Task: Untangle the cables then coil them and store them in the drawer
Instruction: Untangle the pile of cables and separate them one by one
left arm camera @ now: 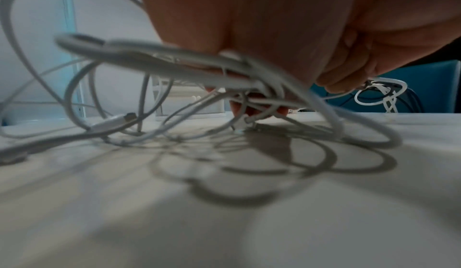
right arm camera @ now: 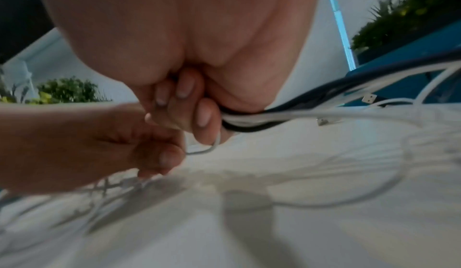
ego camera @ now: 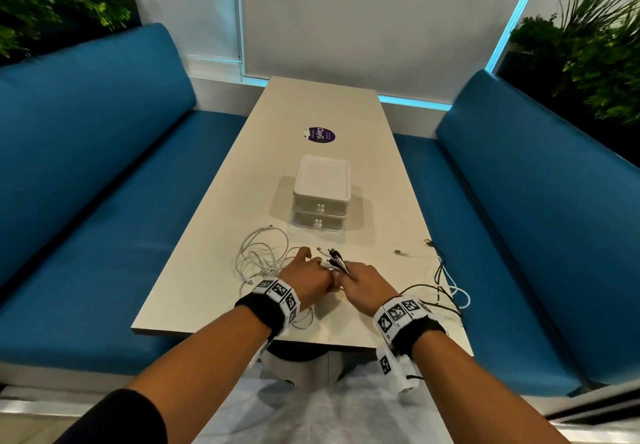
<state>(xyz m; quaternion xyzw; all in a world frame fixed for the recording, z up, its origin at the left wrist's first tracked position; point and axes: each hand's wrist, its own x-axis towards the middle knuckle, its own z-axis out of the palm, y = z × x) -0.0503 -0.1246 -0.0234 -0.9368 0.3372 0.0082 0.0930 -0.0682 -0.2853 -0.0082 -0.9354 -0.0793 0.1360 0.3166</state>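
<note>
While over table (ego camera: 207, 270): both hands meet, fists touching
Right hand (ego camera: 363, 286): grips black-and-white cables (ego camera: 336, 260)
Left hand (ego camera: 308, 279): curled on white cables (ego camera: 259, 253)
Drawer unit (ego camera: 320, 198): closed, beyond hands

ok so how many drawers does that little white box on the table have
2. The top drawer sits right under the lid; the bottom drawer sits below it, nearest the table. Both are closed, each with a small white knob.
</note>
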